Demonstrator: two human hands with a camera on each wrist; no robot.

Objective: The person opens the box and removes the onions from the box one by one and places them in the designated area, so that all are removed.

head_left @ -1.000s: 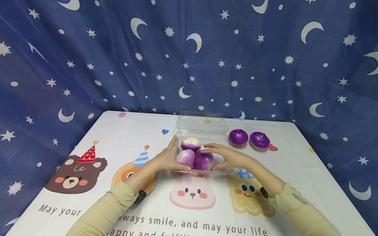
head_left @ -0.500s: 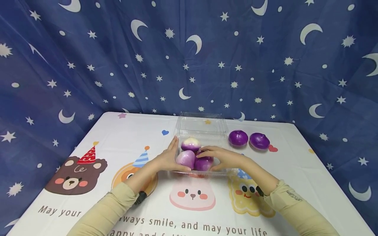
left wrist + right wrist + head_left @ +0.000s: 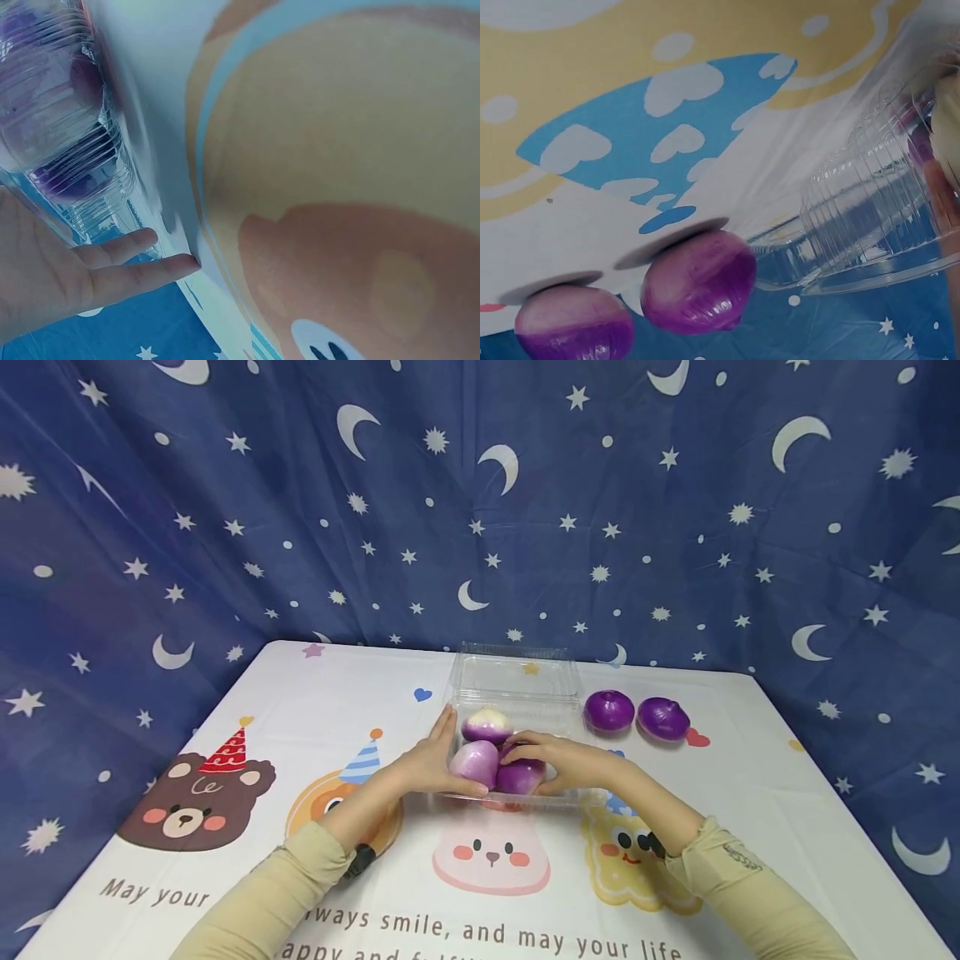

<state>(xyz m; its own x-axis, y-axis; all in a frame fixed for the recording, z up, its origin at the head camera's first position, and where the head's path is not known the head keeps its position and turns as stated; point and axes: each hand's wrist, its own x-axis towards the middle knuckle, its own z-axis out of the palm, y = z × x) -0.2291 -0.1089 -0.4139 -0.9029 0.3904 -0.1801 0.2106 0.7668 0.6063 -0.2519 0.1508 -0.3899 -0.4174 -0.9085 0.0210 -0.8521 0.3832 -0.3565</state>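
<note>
A clear plastic clamshell container (image 3: 551,710) lies with its lid (image 3: 491,675) folded back. Inside are a purple onion (image 3: 522,777), a paler onion (image 3: 474,764) and a white-topped onion (image 3: 487,727). My right hand (image 3: 581,766) curls its fingers and thumb round the purple onion at the front. Along the container's left wall my left hand (image 3: 426,767) rests with straight fingers, its thumb at the front edge. Those straight fingers (image 3: 142,277) also show beside the ribbed plastic wall in the left wrist view.
To the right of the container sit two more purple onions, one nearer (image 3: 609,712) and one farther out (image 3: 663,720). A white tablecloth (image 3: 337,685) printed with cartoon animals and lettering covers the table. Behind the table's back edge hangs a blue curtain (image 3: 420,543) with moons and stars.
My right hand has moved left and down from beside the purple onion to close round it. The left hand and the other onions stay in place.
</note>
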